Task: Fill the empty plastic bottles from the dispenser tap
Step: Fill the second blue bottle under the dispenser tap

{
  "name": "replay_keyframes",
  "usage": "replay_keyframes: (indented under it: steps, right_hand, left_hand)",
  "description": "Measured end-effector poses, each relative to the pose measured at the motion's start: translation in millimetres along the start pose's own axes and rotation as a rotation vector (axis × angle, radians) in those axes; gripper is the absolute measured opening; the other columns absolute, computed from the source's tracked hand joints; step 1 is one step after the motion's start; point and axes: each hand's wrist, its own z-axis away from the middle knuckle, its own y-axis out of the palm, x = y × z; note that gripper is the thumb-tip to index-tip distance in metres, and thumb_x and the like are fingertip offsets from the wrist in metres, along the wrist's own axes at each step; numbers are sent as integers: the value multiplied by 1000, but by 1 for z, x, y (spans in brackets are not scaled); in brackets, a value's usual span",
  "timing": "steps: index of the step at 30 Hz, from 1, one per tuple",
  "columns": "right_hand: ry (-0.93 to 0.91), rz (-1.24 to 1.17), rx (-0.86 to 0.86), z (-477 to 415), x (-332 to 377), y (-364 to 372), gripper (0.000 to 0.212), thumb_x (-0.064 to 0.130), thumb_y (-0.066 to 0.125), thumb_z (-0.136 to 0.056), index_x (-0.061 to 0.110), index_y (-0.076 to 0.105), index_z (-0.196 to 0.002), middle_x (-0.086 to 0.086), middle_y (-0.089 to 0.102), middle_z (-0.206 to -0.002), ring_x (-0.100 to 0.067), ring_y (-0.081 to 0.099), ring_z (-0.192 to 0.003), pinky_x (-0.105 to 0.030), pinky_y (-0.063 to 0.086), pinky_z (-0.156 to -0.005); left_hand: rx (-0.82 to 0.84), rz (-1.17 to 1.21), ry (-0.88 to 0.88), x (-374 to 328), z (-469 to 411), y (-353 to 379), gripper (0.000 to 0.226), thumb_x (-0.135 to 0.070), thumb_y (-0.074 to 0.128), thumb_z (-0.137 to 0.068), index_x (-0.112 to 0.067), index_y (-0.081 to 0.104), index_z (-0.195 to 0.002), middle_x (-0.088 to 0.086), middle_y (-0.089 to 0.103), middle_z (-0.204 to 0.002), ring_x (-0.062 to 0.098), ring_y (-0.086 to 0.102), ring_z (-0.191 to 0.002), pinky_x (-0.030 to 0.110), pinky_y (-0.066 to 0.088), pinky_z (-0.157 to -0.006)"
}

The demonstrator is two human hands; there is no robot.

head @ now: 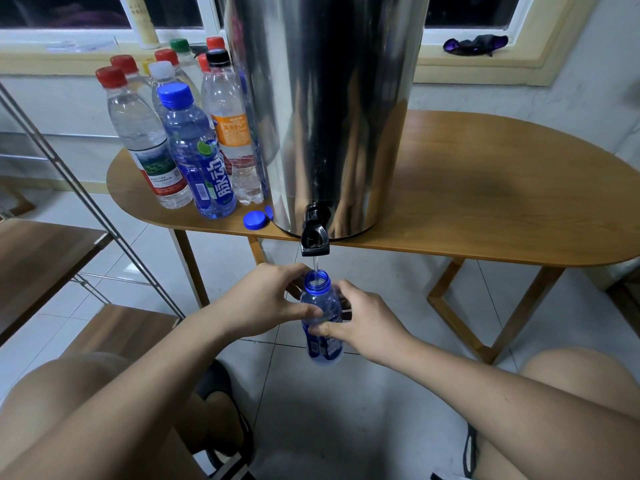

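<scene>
1. You hold the open blue bottle [318, 301] below the table [485, 188] edge, its mouth right under the black tap [314, 237], because the tap juts out past the rim at the foot of the steel dispenser [329, 116]. A thin stream of water [316, 263] drops into the neck.
2. The bottle is close to upright, which looks meant to send the stream down the middle of the opening instead of onto the rim.
3. Your left hand [273, 299] wraps the shoulder of the bottle just under the neck, fingers curled behind it and thumb across the front.
4. Your right hand [363, 320] clamps the body lower down, thumb pressed on the label, fingers round the far side. Two hands at two heights likely steady it as it gets heavier.
5. The loose blue cap [255, 220] lies on the table just left of the dispenser, within reach for closing.
6. The capped bottles [194, 150] stand grouped at the table's left end, clear of the tap.
7. The tinted plastic and your hands hide the water level, so I cannot tell how full it is.
</scene>
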Motion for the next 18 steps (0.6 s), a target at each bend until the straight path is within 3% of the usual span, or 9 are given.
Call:
replay_keyframes:
  steps: [18]
  right_hand:
    - [7,20,-1,-2,4,-1,70,52,90,-83,37,52,-141,15,69,-134,-8,67,-118,-32,61,-97]
  left_hand:
    - [-10,-15,-4,-2,0,-1,41,-47,90,-87,-37,60,-114,-19,70,-102,-15,63,-93,5,46,-72]
